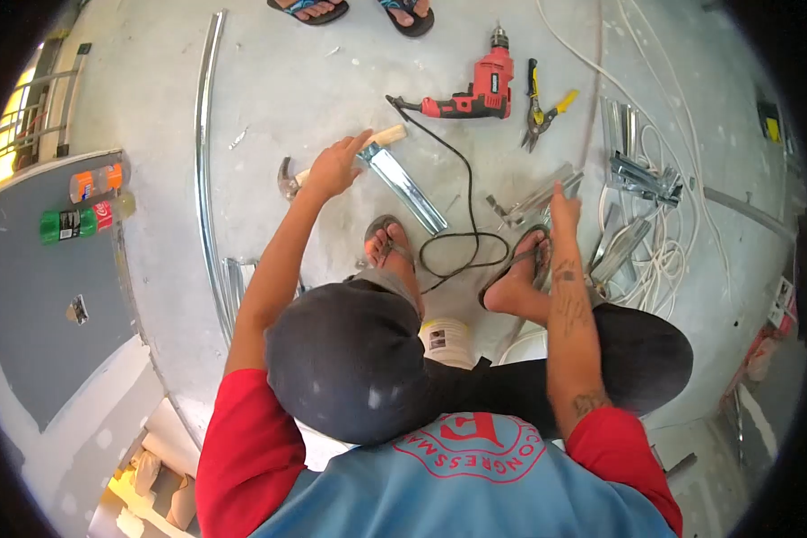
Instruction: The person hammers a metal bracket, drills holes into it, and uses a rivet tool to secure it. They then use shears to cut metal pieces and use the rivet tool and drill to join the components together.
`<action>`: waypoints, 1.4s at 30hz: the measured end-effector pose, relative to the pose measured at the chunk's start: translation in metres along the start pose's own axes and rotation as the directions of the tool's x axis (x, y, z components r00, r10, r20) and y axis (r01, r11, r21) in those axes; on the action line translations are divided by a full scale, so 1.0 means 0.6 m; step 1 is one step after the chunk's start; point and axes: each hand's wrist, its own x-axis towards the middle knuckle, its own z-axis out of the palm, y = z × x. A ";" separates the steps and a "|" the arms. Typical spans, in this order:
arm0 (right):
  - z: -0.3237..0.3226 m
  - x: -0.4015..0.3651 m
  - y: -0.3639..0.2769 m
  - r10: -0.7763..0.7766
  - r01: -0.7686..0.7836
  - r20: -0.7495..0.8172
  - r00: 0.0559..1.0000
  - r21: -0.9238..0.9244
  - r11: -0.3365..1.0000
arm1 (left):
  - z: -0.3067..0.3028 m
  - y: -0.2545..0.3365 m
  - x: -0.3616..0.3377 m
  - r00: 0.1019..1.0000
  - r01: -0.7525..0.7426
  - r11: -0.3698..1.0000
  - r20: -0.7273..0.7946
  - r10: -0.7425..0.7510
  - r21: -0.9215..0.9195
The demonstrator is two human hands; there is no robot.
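Our left hand (pixel 334 168) reached over the wooden-handled hammer (pixel 302 178) on the left, its fingers released and stretched out across the handle. The hand hid the middle of that handle, so we could not tell whether the palm touched it. The hammer lay on the grey floor (pixel 269 63), claw head to the left and handle end pointing far and right. Just beside those fingertips was the far end of a shiny metal channel (pixel 405 190), which slanted near and right toward our left foot (pixel 391 247).

Our right hand (pixel 565 213) was at the short metal pieces (pixel 540 194) on the right, one finger pointing far; we could not tell whether the other fingers grasped a piece. More cut metal pieces (pixel 646 182) lay farther right, among loops of white cable (pixel 665 269).

Far from us, the red drill (pixel 493 85) lay on its side, its black cord (pixel 469 184) curling near between our feet. The yellow-and-black snips (pixel 540 118) lay right of it, jaws toward us and handles apart. Another person's sandalled feet (pixel 406 16) stood at the far edge, and a long metal strip (pixel 203 134) ran along the left.
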 end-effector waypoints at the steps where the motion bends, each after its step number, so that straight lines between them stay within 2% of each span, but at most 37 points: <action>1: 0.004 -0.041 -0.033 -0.254 0.189 -0.333 0.908 -0.216 0.958 | -0.004 0.010 0.004 0.997 -0.030 0.999 0.073 0.032 -0.026; 2: -0.011 -0.088 -0.085 -0.401 0.343 -0.310 0.862 -0.227 0.912 | -0.004 0.014 0.008 0.988 -0.060 0.997 0.139 0.067 -0.049; 3: -0.008 -0.127 -0.131 -0.539 0.491 -0.290 0.791 -0.226 0.841 | 0.003 0.004 0.019 0.988 -0.059 0.997 0.139 0.065 -0.047; 5: 0.052 -0.190 -0.154 -0.645 0.646 0.049 0.763 -0.012 0.763 | 0.027 -0.015 0.021 0.988 -0.117 0.992 0.096 0.122 -0.055; 6: 0.086 -0.227 -0.150 -0.638 0.628 0.285 0.715 0.139 0.766 | 0.029 -0.014 0.017 0.987 -0.111 0.992 0.107 0.116 -0.058; 8: 0.144 -0.286 -0.139 -0.668 0.815 0.555 0.496 -0.033 0.578 | 0.008 -0.007 0.022 0.979 -0.191 0.977 0.046 0.196 -0.095; 9: 0.152 -0.309 -0.145 -0.644 0.828 0.606 0.467 -0.044 0.559 | -0.013 0.006 0.026 0.980 -0.190 0.977 0.040 0.195 -0.093; 11: 0.175 -0.325 -0.142 -0.624 0.849 0.657 0.423 -0.048 0.526 | -0.068 0.042 0.030 0.960 -0.176 0.983 0.209 0.185 -0.060; 13: 0.213 -0.331 -0.130 -0.671 0.765 0.553 0.494 0.090 0.637 | -0.099 0.055 0.031 0.963 -0.178 0.978 0.185 0.195 -0.106; 14: 0.216 -0.335 -0.130 -0.677 0.774 0.562 0.476 0.099 0.626 | -0.115 0.059 0.028 0.961 -0.191 0.970 0.170 0.216 -0.152; 15: 0.204 -0.340 -0.144 -0.562 0.650 0.630 0.536 0.116 0.751 | -0.135 0.069 0.022 0.978 -0.052 0.983 0.192 0.086 -0.176; 16: 0.195 -0.344 -0.157 -0.435 0.510 0.693 0.575 0.113 0.853 | -0.131 0.068 0.010 0.981 -0.044 0.983 0.177 0.075 -0.176; 17: 0.191 -0.348 -0.158 -0.444 0.523 0.694 0.566 0.113 0.845 | -0.114 0.066 -0.004 0.987 0.060 0.936 -0.119 -0.108 -0.346; 18: 0.191 -0.350 -0.156 -0.439 0.391 0.711 0.550 0.245 0.887 | -0.091 0.064 -0.016 0.872 0.092 0.845 -0.367 -0.324 -0.527; 19: 0.192 -0.350 -0.156 -0.438 0.244 0.726 0.530 0.364 0.899 | -0.058 0.060 -0.034 0.790 0.236 0.754 -0.331 -0.517 -0.613; 20: 0.186 -0.357 -0.166 -0.445 0.259 0.724 0.527 0.361 0.896 | -0.022 0.068 -0.055 0.812 0.310 0.588 -0.113 -0.572 -0.747; 21: 0.176 -0.371 -0.183 -0.487 0.253 0.720 0.494 0.417 0.873 | 0.009 0.084 -0.078 0.811 0.398 0.394 0.117 -0.572 -0.828; 22: 0.170 -0.385 -0.196 -0.524 0.240 0.720 0.455 0.468 0.851 | 0.033 0.116 -0.097 0.803 0.462 0.272 0.268 -0.533 -0.844; 23: 0.170 -0.394 -0.206 -0.470 0.195 0.802 0.370 0.427 0.883 | 0.021 0.154 -0.119 0.837 0.433 0.090 0.364 -0.407 -0.897; 24: 0.159 -0.393 -0.223 -0.466 0.206 0.816 0.341 0.419 0.884 | 0.037 0.140 -0.127 0.829 0.425 0.068 0.357 -0.431 -0.903; 25: 0.141 -0.390 -0.247 -0.388 0.498 0.902 0.190 0.251 0.830 | 0.062 0.114 -0.136 0.832 0.378 0.092 0.294 -0.471 -0.921; 26: 0.119 -0.393 -0.272 -0.253 0.750 0.965 0.072 0.115 0.651 | 0.076 0.094 -0.150 0.826 0.339 0.116 0.236 -0.512 -0.934; 27: 0.089 -0.400 -0.306 -0.300 0.729 0.936 0.183 0.076 0.680 | 0.063 0.088 -0.159 0.760 0.435 0.233 0.216 -0.613 -0.870; 28: 0.071 -0.402 -0.330 -0.343 0.702 0.892 0.295 0.041 0.711 | 0.057 0.077 -0.170 0.738 0.436 0.210 0.214 -0.640 -0.875; 29: 0.079 -0.389 -0.330 -0.538 0.757 0.760 0.365 0.094 0.647 | 0.054 0.063 -0.184 0.789 0.483 0.566 0.051 -0.613 -0.668; 30: 0.091 -0.373 -0.332 -0.707 0.810 0.578 0.408 0.129 0.572 | 0.051 0.050 -0.194 0.852 0.468 0.818 -0.074 -0.518 -0.335; 31: 0.111 -0.352 -0.337 -0.704 0.815 0.592 0.393 0.131 0.565 | 0.045 0.043 -0.202 0.870 0.435 0.846 -0.099 -0.483 -0.308; 32: 0.136 -0.330 -0.342 -0.822 0.911 0.528 0.212 0.199 0.362 | 0.043 0.039 -0.203 0.864 0.446 0.837 -0.092 -0.495 -0.317; 33: 0.149 -0.322 -0.338 -0.892 0.957 0.451 0.020 0.249 0.147 | 0.032 0.039 -0.202 0.867 0.429 0.791 -0.049 -0.497 -0.436; 34: 0.151 -0.323 -0.331 -0.886 0.957 0.462 0.024 0.246 0.154 | 0.022 0.039 -0.199 0.872 0.406 0.732 -0.009 -0.490 -0.547; 35: 0.156 -0.326 -0.328 -0.725 0.882 0.685 0.075 0.293 0.368 | 0.012 0.038 -0.193 0.871 0.409 0.729 -0.004 -0.491 -0.548; 36: 0.159 -0.330 -0.323 -0.503 0.773 0.861 0.071 0.271 0.573 | 0.004 0.040 -0.191 0.880 0.368 0.785 -0.086 -0.467 -0.498; 37: 0.161 -0.336 -0.311 -0.493 0.772 0.867 0.065 0.269 0.576 | -0.004 0.042 -0.191 0.884 0.331 0.833 -0.164 -0.439 -0.443; 41: 0.163 -0.350 -0.264 -0.463 0.687 0.884 0.071 0.293 0.665 | -0.026 0.037 -0.175 0.922 0.334 0.879 -0.078 -0.380 -0.341; 42: 0.170 -0.352 -0.262 -0.480 0.652 0.874 0.077 0.320 0.687 | -0.029 0.029 -0.162 0.939 0.308 0.919 -0.076 -0.335 -0.245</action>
